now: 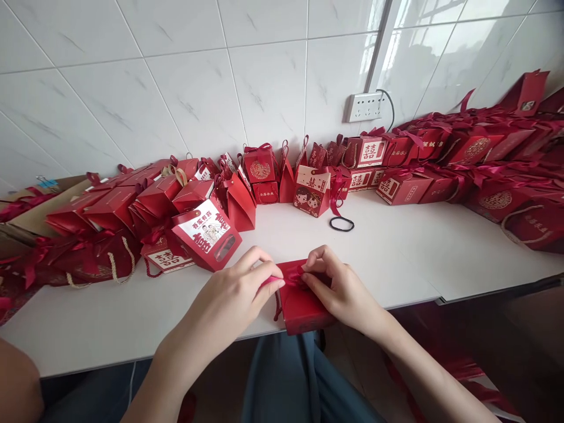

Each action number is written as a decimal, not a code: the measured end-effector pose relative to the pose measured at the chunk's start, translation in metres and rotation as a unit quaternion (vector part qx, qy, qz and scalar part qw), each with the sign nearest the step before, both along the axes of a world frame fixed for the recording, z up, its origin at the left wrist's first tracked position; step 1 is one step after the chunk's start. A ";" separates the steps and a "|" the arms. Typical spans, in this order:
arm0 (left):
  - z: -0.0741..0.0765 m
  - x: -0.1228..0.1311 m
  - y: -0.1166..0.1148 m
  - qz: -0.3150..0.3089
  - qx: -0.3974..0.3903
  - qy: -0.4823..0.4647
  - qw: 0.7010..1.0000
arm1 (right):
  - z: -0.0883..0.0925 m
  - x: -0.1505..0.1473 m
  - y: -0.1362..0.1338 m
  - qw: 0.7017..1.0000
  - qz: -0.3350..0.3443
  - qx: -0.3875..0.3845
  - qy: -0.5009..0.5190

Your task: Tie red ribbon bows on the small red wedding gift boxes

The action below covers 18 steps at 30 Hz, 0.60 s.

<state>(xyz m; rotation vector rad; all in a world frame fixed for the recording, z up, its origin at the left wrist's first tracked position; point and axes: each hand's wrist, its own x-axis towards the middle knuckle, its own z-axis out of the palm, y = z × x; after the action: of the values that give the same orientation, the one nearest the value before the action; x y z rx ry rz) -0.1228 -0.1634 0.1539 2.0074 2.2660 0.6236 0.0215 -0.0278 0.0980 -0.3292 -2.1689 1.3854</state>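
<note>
A small red gift box (306, 308) lies at the front edge of the white table, between my hands. Across its top runs a dark pink ribbon (294, 277). My left hand (240, 288) pinches one part of the ribbon between thumb and fingers at the box's left side. On the right, my right hand (339, 285) pinches the ribbon near the middle of the box top, its fingers curled. A dark red cord hangs at the box's left side. Part of the box top is hidden behind my right hand.
Rows of red gift boxes (114, 205) line the left and back. More boxes with ribbons (493, 147) are piled at the right. A black elastic band (341, 224) lies on the white table (396, 252). A power strip (366, 107) is on the tiled wall. Another person's arm (17, 382) shows at lower left.
</note>
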 end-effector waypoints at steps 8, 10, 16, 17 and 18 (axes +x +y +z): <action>0.020 0.007 0.022 -0.055 0.003 0.001 0.998 | 0.004 -0.001 0.002 0.998 0.027 -0.034 -0.040; 0.023 0.007 0.030 -0.073 -0.015 0.017 0.997 | 0.005 -0.001 0.002 0.998 0.023 -0.025 -0.046; 0.022 -0.004 0.051 -0.084 -0.022 -0.038 0.995 | 0.000 -0.001 0.003 1.000 0.010 0.012 -0.027; 0.020 -0.007 0.054 -0.077 -0.023 -0.069 0.994 | -0.001 -0.001 0.003 0.999 0.013 0.018 -0.023; 0.017 -0.010 0.056 -0.065 -0.024 -0.102 0.992 | -0.001 -0.001 0.003 0.999 0.018 0.020 -0.020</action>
<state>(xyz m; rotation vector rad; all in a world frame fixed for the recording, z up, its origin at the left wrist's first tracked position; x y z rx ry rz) -0.1332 -0.1077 0.1710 1.9507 1.9971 0.7192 0.0205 -0.0244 0.0972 -0.3060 -2.2434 1.3639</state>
